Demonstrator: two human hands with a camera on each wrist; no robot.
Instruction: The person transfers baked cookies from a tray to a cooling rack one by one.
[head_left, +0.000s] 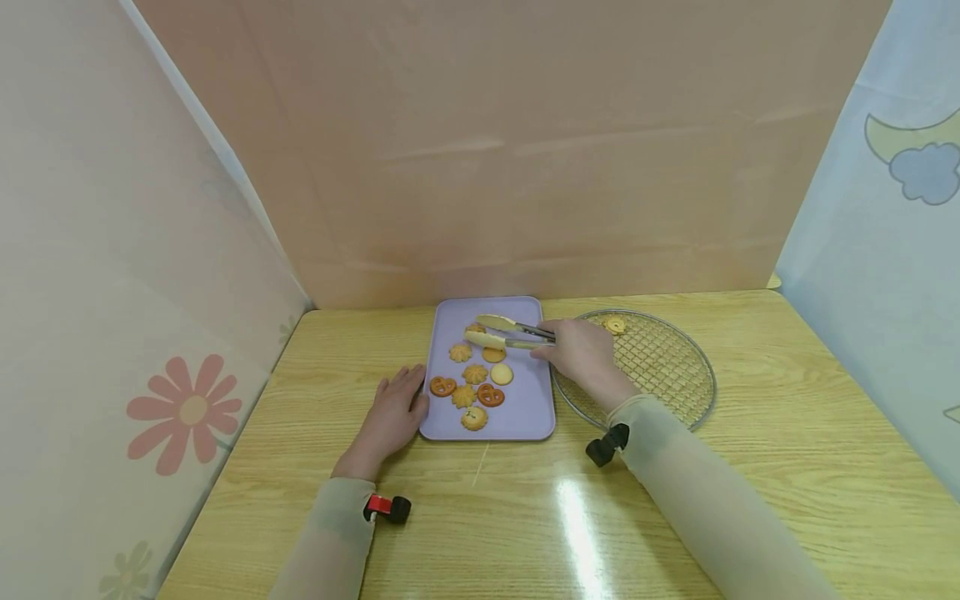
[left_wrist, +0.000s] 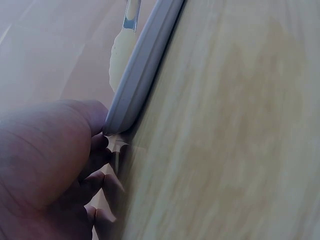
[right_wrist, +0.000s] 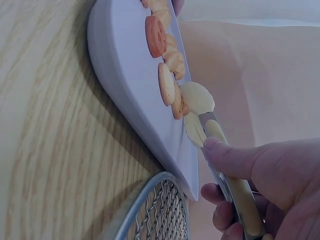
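At the far left, a pale cloth (head_left: 82, 275) bears a red flower print. On the wooden table (head_left: 465, 517), the left hand (head_left: 390, 408) lies beside the purple tray (head_left: 528, 417), fingers relaxed and slightly spread, thumb touching the tray's left edge. The tray lies flat, its long sides running near to far.

On it, from the left: one pretzel (head_left: 442, 386); a column of three flower-shaped cookies (head_left: 476, 374), with a speckled round cookie (head_left: 474, 417) at the near end; then a second pretzel (head_left: 491, 395) and a pale round cookie (head_left: 502, 374). Another round cookie (head_left: 493, 355) is partly covered by the tongs (head_left: 525, 343). The tongs' tips stand apart over the tray's far half, about a partly hidden cookie (head_left: 476, 328); whether they grip it cannot be told.

The right hand (head_left: 585, 354) pinches the tongs' handles between thumb and fingers, above the left part of the round wire rack (head_left: 675, 371). The rack stands just right of the tray and carries a ring-shaped cookie (head_left: 614, 324) at its far side.
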